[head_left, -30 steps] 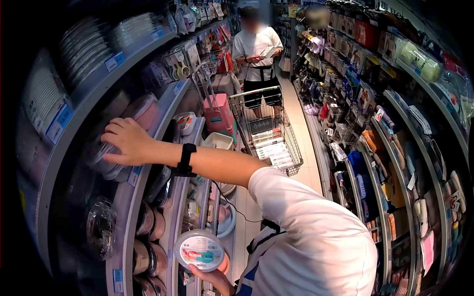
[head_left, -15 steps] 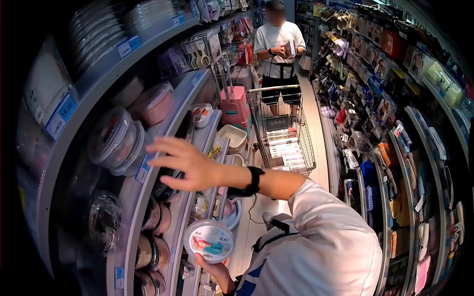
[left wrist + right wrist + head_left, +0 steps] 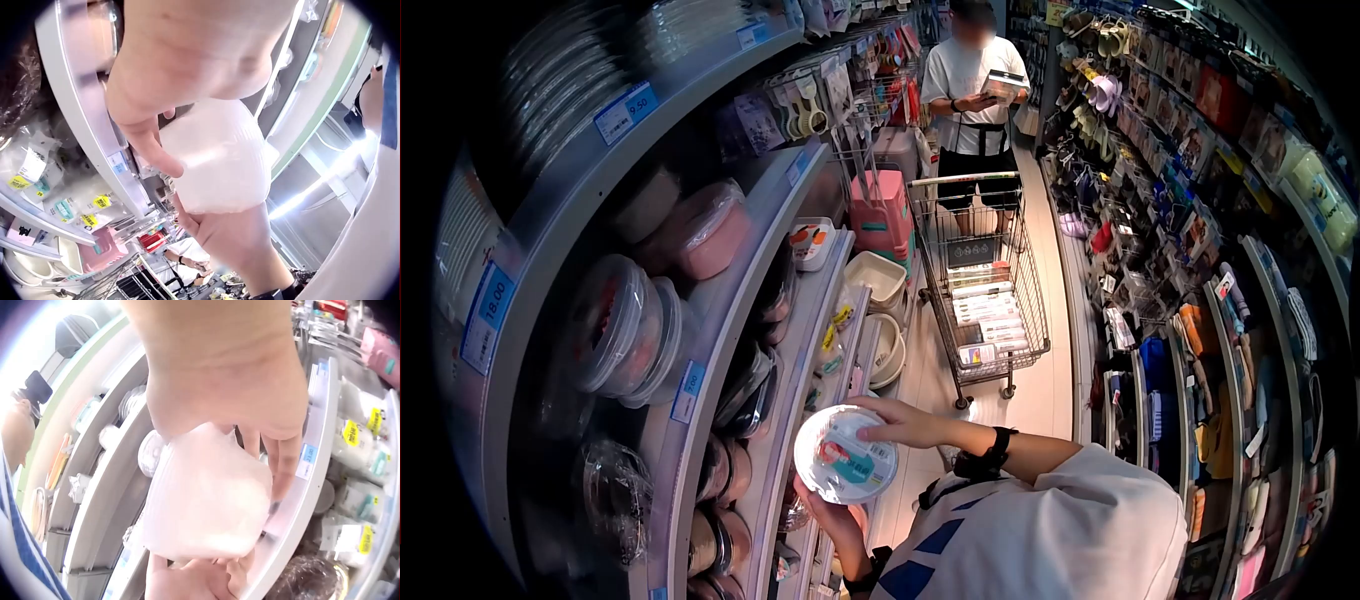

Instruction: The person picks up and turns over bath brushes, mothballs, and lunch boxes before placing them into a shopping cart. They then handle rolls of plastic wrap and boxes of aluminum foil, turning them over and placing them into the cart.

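Note:
A white, round plastic food container (image 3: 847, 455) with a printed red and teal label is held in front of the shelves, label side up toward the head camera. My left hand (image 3: 835, 520) grips it from the near lower side. At its far upper edge my right hand (image 3: 905, 424) holds it, thumb across the label. In the left wrist view, the container's translucent body (image 3: 219, 159) sits between both hands, left fingers (image 3: 156, 150) curled along its side. The right wrist view shows right fingers (image 3: 287, 462) reaching behind the container. On the shelf stand clear round lidded containers (image 3: 630, 330).
A pink lidded container (image 3: 710, 230) sits farther along that shelf. Beyond is a wire shopping cart (image 3: 980, 290) holding several white packages, with another person (image 3: 975, 90) behind it holding a box. A pink suitcase-like case (image 3: 880, 210) stands by the shelves. Racks of goods (image 3: 1200, 330) line the right side.
My right hand has come back from the clear containers on the shelf to the white container, which it now holds too. The left hand has kept its grip while the container shifted slightly right and up.

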A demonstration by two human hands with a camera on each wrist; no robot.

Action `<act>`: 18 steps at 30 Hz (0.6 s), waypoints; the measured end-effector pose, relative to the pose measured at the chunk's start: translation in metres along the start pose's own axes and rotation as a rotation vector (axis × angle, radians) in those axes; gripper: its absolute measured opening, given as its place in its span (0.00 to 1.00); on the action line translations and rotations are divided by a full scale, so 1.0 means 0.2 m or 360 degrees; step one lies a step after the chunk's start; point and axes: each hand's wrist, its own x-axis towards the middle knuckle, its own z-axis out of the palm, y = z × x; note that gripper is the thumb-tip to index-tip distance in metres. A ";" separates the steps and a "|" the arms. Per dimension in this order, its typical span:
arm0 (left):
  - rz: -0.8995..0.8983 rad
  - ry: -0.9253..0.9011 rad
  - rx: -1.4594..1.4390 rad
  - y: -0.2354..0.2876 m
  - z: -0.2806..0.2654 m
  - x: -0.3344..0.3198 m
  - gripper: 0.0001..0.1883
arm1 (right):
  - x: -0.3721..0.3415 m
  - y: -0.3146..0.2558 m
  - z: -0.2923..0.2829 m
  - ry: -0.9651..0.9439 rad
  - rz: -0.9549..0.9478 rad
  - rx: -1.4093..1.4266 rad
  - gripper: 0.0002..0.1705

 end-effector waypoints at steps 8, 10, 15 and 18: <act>0.0333 -0.0373 0.0309 0.12 0.35 0.16 0.43 | 0.02 -0.01 -0.20 0.0499 0.0170 0.1398 0.34; 0.0376 -0.0453 0.0429 0.09 0.37 0.20 0.43 | 0.01 -0.01 -0.26 0.0562 0.0143 0.1861 0.32; 0.0730 -0.0434 0.1041 0.19 0.38 0.25 0.34 | -0.02 0.10 -0.45 0.0407 -0.0204 0.2402 0.27; 0.1307 -0.0248 0.1593 0.43 0.37 0.26 0.23 | -0.07 0.07 -0.56 0.0403 -0.0425 0.2868 0.29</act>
